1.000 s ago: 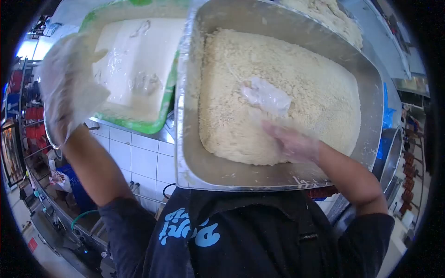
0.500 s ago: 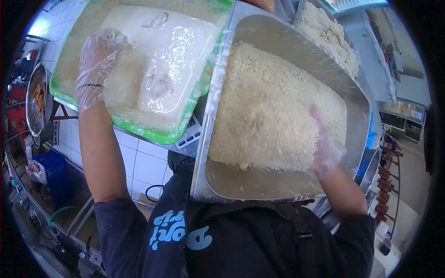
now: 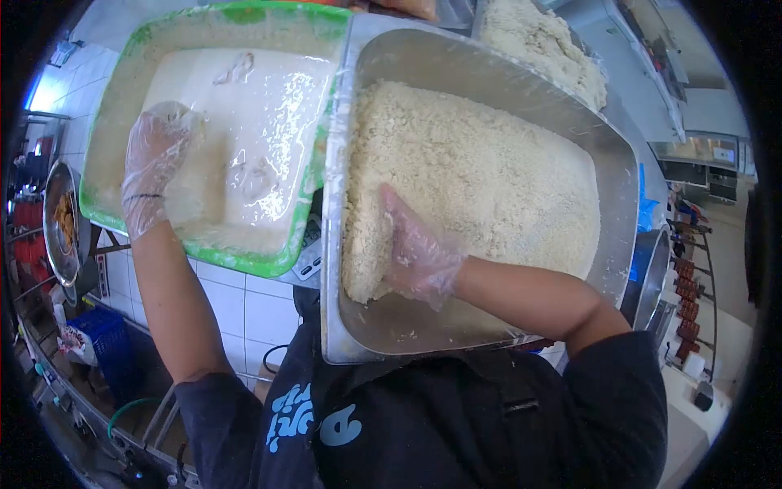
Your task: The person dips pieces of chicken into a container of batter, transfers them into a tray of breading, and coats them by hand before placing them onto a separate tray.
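Note:
My left hand [image 3: 155, 159], in a clear plastic glove, is over the left side of a green tub [image 3: 98, 155] holding white batter [image 3: 220, 106]. Its fingers are curled in; what they hold, if anything, is hidden. Two lumps, one a batter-coated piece [image 3: 254, 179], break the batter's surface. My right hand [image 3: 419, 253], also gloved, is in the steel pan [image 3: 481, 330] of pale flour [image 3: 489, 171]. Thumb raised and apart, it presses palm-first against a ridge of crumbly flour at the pan's left wall. Flour partly hides the other fingers.
Behind the pan lies another heap of flour [image 3: 546, 41]. A metal bowl with browned food [image 3: 67, 218] stands at far left, above a blue crate [image 3: 102, 342]. A small scale [image 3: 308, 261] shows between tub and pan.
My right hand has swept leftward across the pan, pushing flour to the left wall; flying flour has settled. My left hand remains at the tub's left side, fingers still curled.

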Demonstrator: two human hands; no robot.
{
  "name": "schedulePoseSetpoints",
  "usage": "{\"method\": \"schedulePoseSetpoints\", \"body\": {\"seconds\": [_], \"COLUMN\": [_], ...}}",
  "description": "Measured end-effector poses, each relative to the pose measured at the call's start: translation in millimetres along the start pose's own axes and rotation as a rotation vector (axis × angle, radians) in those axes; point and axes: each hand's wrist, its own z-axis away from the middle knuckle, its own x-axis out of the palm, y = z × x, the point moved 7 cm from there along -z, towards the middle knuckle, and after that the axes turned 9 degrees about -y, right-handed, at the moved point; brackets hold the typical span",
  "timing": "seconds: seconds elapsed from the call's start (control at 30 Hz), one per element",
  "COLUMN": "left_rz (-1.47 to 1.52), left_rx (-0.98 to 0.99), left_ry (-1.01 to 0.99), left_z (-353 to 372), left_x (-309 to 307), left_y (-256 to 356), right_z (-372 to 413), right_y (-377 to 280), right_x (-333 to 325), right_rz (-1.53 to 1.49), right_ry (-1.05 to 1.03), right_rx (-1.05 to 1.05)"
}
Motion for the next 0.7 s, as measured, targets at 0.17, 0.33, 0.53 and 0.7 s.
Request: {"method": "schedulePoseSetpoints", "body": {"seconds": [0.17, 0.33, 0.53, 0.7], "left_rz": [0.003, -0.022, 0.011, -0.057], "left_rx": [-0.008, 0.033, -0.080, -0.123], "left_ry": [-0.029, -0.006, -0.075, -0.079], "left_z": [0, -3, 2, 3], "left_x": [4, 3, 5, -4], "left_y": [-2, -6, 0, 9], "right_z": [24, 28, 71, 96], "right_y": [-32, -94, -37, -62], "right_x": [-12, -91, -69, -92], "right_rz": [0.070, 1.831, 2.597, 2.506], "right_ry": [-0.189, 0.230, 0.604, 0.703], "right_rx": [-0.235, -0.278, -0.745, 0.158]}}
